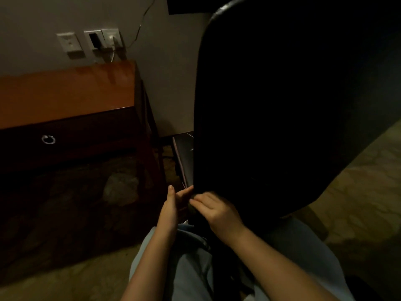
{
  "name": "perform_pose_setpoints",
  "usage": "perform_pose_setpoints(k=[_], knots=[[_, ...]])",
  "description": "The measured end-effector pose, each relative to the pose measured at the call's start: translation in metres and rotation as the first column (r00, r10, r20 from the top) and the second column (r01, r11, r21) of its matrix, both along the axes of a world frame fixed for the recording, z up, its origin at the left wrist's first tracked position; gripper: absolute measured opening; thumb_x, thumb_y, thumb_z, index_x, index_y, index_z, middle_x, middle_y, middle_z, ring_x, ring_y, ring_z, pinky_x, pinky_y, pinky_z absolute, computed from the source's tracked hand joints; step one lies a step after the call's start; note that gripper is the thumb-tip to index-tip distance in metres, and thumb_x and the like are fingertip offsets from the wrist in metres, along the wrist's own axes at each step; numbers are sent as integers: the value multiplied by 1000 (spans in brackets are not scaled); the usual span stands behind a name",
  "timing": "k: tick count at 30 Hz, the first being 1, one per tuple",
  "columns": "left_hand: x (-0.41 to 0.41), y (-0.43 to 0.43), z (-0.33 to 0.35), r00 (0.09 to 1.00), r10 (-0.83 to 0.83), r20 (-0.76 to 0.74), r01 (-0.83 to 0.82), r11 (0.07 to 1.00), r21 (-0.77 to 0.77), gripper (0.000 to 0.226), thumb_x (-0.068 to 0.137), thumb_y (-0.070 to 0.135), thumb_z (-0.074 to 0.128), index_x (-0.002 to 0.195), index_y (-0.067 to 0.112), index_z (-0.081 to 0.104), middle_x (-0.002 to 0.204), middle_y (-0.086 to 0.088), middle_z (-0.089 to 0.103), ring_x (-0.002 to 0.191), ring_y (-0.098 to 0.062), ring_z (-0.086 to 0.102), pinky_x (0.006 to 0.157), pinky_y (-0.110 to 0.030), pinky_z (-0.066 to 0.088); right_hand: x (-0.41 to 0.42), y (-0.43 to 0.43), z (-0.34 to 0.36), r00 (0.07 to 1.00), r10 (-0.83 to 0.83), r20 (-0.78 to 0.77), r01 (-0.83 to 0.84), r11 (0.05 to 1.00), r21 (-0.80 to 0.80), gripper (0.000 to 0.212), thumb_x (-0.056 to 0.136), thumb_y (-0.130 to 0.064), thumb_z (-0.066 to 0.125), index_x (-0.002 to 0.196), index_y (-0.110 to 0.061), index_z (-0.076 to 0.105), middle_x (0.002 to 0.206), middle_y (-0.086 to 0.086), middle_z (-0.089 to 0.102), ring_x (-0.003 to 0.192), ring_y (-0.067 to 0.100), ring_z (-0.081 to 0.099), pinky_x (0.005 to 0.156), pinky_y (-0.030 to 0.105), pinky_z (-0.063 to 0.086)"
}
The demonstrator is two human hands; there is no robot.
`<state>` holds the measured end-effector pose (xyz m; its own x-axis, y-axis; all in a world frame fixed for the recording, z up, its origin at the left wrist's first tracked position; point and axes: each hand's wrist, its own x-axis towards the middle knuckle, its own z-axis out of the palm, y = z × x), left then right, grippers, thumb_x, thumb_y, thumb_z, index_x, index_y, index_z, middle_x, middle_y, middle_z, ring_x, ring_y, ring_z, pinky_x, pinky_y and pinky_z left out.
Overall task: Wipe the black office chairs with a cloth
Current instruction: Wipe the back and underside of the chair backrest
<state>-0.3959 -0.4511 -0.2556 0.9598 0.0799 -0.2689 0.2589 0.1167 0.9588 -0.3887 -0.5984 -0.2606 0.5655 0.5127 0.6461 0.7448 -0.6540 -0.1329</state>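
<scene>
The black office chair (pixel 282 105) fills the right of the frame, its back nearly lost in darkness and cut off at the top. At its lower left edge the left hand (pixel 171 208) touches with straight fingers, grip apart. The right hand (pixel 219 213) curls there; whether its grip clamps anything I cannot tell. A wooden table (pixel 65 94) stands at the left, with a narrow gap between

Black office chair (pixel 282 105) — tall, rounded backrest, upright.
</scene>
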Motion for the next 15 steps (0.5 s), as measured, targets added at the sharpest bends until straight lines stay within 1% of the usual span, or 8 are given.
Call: perform_pose_setpoints(k=[2,4,6,8,10,12,13,15], knots=[[-4,2,2,1000,-5,14,5,1000,5,58,104,39,12,117,15,63,101,5,69,86,2,67,66,-9,50,-3,-4,-7,998,7,-65,-10,999,-52,31,85,-10,47,101,-2,73,102,10,69,93,22,60,74,31,55],[-3,3,1,999,-32,15,32,999,9,59,102,43,14,122,16,63,110,1,69,99,-7,66,72,-15,50,-2,-18,-7,997,-22,-74,17,998,-66,34,83,-10,44,102,-5,71,104,9,67,96,22,57,80,31,52],[-3,3,3,999,-32,14,32,999,28,54,103,41,19,121,19,64,112,1,68,104,-11,62,75,-18,47,1,-43,-2,994,-95,-51,98,994,45,40,75,-10,42,108,-12,64,109,5,60,100,22,50,91,27,41],[-7,3,2,998,-23,63,16,995,100,40,104,33,26,116,23,63,110,6,66,102,-5,60,73,-12,47,1,-73,8,972,-232,-38,234,948,216,42,72,-10,40,111,-17,53,113,2,49,102,25,47,98,30,32],[-11,3,-1,986,-55,160,6,957,289,26,101,27,38,114,30,60,109,11,65,100,3,60,77,-11,49,2,-102,21,919,-385,-87,383,816,432,39,73,-11,38,110,-16,49,115,7,46,106,29,44,97,36,32],[-14,6,-6,967,-84,241,-31,899,436,23,98,23,48,118,31,56,109,14,63,99,8,59,77,-10,48,4,-125,33,840,-479,-256,519,570,637,36,77,-19,37,111,-21,47,119,20,50,113,35,46,99,41,36],[-15,6,-7,959,-78,273,-63,878,474,25,97,22,52,120,29,54,109,15,62,99,8,58,77,-9,47,6,-134,36,807,-488,-332,560,454,693,34,79,-22,38,112,-24,46,120,25,52,114,38,49,99,43,39],[-16,4,-4,944,-43,326,-129,863,489,25,95,19,55,120,25,54,107,16,61,98,9,57,76,-6,45,13,-141,38,755,-526,-392,607,332,722,34,79,-17,42,112,-24,47,117,25,55,112,39,53,93,35,41]])
